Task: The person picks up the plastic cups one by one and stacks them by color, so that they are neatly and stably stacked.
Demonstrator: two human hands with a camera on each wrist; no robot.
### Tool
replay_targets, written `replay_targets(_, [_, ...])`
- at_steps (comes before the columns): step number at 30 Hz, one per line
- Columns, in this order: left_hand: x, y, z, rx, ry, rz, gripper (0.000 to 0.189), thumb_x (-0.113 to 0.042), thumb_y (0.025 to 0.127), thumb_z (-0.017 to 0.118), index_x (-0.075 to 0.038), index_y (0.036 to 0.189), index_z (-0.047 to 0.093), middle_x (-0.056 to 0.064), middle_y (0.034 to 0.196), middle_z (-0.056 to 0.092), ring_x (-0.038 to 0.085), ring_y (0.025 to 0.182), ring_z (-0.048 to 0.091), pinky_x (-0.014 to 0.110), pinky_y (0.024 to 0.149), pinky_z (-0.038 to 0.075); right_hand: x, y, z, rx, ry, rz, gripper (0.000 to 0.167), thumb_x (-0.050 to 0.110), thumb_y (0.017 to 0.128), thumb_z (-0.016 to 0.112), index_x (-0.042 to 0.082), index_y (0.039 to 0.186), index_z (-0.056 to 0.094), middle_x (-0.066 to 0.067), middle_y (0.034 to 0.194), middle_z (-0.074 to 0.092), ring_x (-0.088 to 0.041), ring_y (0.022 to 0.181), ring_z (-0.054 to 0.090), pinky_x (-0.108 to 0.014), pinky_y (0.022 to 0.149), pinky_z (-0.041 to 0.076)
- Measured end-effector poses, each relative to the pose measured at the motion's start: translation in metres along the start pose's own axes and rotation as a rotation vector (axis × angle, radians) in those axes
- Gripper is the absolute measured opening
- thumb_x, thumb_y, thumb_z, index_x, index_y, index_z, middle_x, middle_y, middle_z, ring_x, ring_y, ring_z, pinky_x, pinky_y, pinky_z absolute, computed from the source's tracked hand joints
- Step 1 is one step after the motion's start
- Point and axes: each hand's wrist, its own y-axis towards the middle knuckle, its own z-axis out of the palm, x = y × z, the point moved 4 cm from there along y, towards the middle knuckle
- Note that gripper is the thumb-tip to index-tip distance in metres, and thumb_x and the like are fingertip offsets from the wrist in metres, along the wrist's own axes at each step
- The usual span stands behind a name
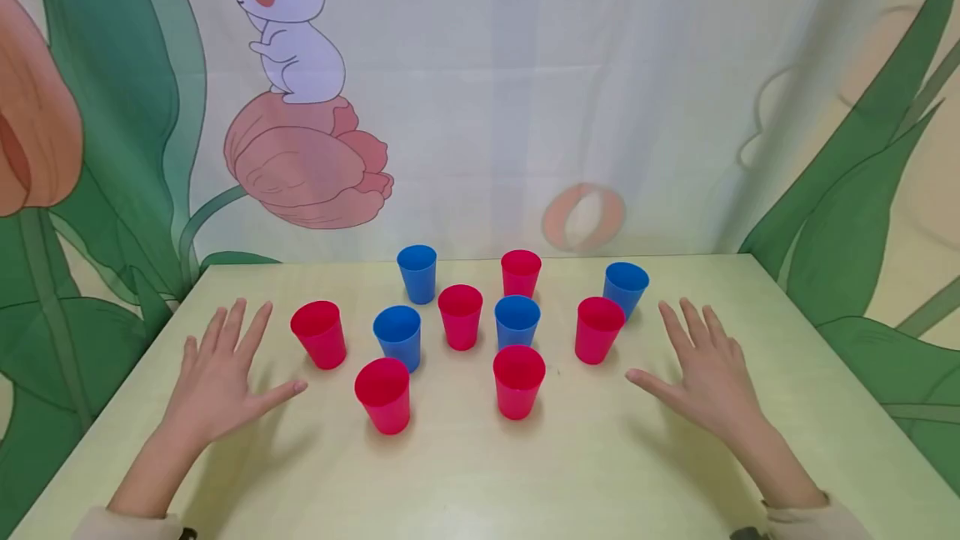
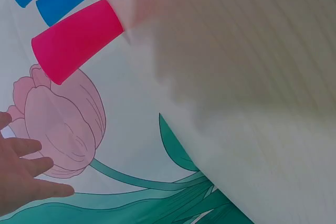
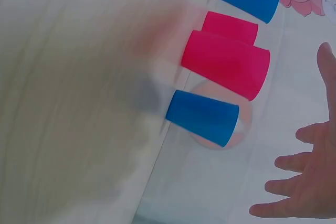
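Several red and blue plastic cups stand mouth up in a loose group on the table, between my two hands. My left hand (image 1: 217, 386) hovers at the left with its fingers spread, holding nothing; nearest to it is a red cup (image 1: 319, 336). On the other side my right hand (image 1: 708, 382), also spread and free of any object, is beside a red cup (image 1: 598, 332) and a blue cup (image 1: 626, 288). Two red cups (image 1: 384, 397) (image 1: 518, 383) stand at the front of the group. Behind them are a blue cup (image 1: 397, 338) and a red cup (image 1: 461, 317).
The pale table (image 1: 450, 482) ends at a printed curtain (image 1: 480, 107) with a rabbit and tulips. Toward the back edge stand a blue cup (image 1: 417, 275) and a red cup (image 1: 521, 272). Another blue cup (image 1: 516, 319) is partly hidden behind a front red one.
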Motion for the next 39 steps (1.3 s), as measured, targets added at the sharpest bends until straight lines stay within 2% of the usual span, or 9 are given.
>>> replay_targets(9, [0.004, 0.01, 0.002, -0.011, -0.119, 0.011, 0.098, -0.046, 0.072, 0.071, -0.011, 0.146, 0.017, 0.027, 0.139, 0.026, 0.048, 0.124, 0.022, 0.069, 0.091, 0.02, 0.026, 0.008, 0.0, 0.011, 0.053, -0.052, 0.093, 0.057, 0.074, 0.064, 0.005, 0.142, 0.029, -0.023, 0.14, 0.032, -0.044, 0.126, 0.026, -0.065, 0.091, 0.03])
replay_targets(14, [0.006, 0.016, 0.006, -0.02, -0.203, 0.006, 0.094, -0.042, 0.073, 0.072, -0.007, 0.144, 0.022, 0.026, 0.136, 0.031, 0.047, 0.12, 0.028, 0.067, 0.089, 0.027, 0.038, 0.012, 0.004, 0.03, 0.149, -0.043, 0.091, 0.057, 0.072, 0.066, 0.008, 0.141, 0.032, -0.02, 0.133, 0.042, -0.04, 0.12, 0.036, -0.06, 0.088, 0.037])
replay_targets(19, [0.006, 0.023, 0.009, 0.037, -0.244, -0.043, 0.092, -0.041, 0.075, 0.071, -0.006, 0.144, 0.021, 0.027, 0.136, 0.03, 0.047, 0.121, 0.028, 0.068, 0.087, 0.03, 0.048, 0.015, 0.011, 0.045, 0.255, -0.053, 0.085, 0.055, 0.072, 0.067, 0.009, 0.137, 0.039, -0.016, 0.126, 0.05, -0.036, 0.114, 0.044, -0.055, 0.082, 0.044])
replay_targets(23, [0.008, 0.027, 0.013, 0.076, -0.267, -0.077, 0.091, -0.041, 0.076, 0.069, -0.004, 0.144, 0.019, 0.029, 0.136, 0.028, 0.048, 0.121, 0.027, 0.068, 0.086, 0.03, 0.055, 0.017, 0.019, 0.094, 0.305, -0.048, 0.082, 0.055, 0.072, 0.068, 0.01, 0.136, 0.042, -0.012, 0.127, 0.051, -0.034, 0.114, 0.045, -0.052, 0.081, 0.046])
replay_targets(31, [0.013, 0.036, 0.024, 0.121, -0.334, -0.089, 0.083, -0.038, 0.08, 0.066, 0.001, 0.141, 0.024, 0.028, 0.134, 0.033, 0.046, 0.12, 0.031, 0.065, 0.089, 0.032, 0.069, 0.02, 0.032, 0.204, 0.415, -0.039, 0.079, 0.05, 0.07, 0.073, 0.01, 0.133, 0.046, -0.011, 0.126, 0.052, -0.033, 0.112, 0.049, -0.049, 0.082, 0.047])
replay_targets(39, [0.014, 0.043, 0.03, 0.178, -0.395, -0.125, 0.081, -0.038, 0.082, 0.065, 0.002, 0.14, 0.025, 0.028, 0.131, 0.036, 0.046, 0.117, 0.035, 0.061, 0.087, 0.037, 0.079, 0.025, 0.042, 0.258, 0.556, -0.083, 0.072, 0.037, 0.069, 0.078, 0.01, 0.13, 0.049, -0.008, 0.115, 0.058, -0.029, 0.101, 0.055, -0.044, 0.078, 0.049])
